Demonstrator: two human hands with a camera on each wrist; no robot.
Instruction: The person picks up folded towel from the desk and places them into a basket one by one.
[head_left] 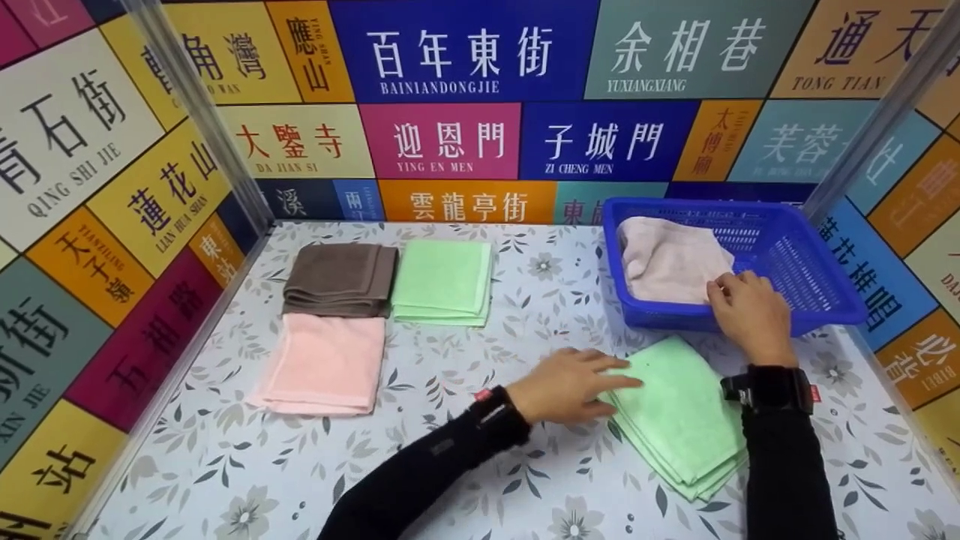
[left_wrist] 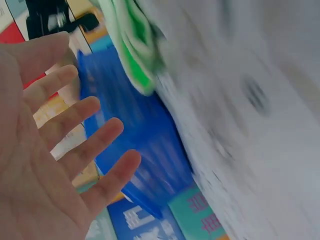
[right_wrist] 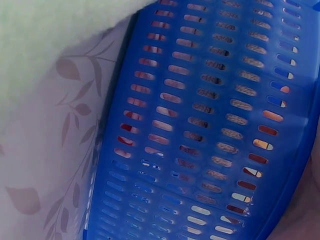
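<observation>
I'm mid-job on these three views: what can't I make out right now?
- Right hand: head view; its own back hides most fingertips, so any grip on the pale pink cloth is unclear.
- Floor of the blue basket: head view; partly hidden by that cloth and the front wall.
- Left hand: left wrist view; cut off by the left edge.
- Tablecloth print: left wrist view; blurred.
- Green cloth: right wrist view; cut off by the top and left edges.
</observation>
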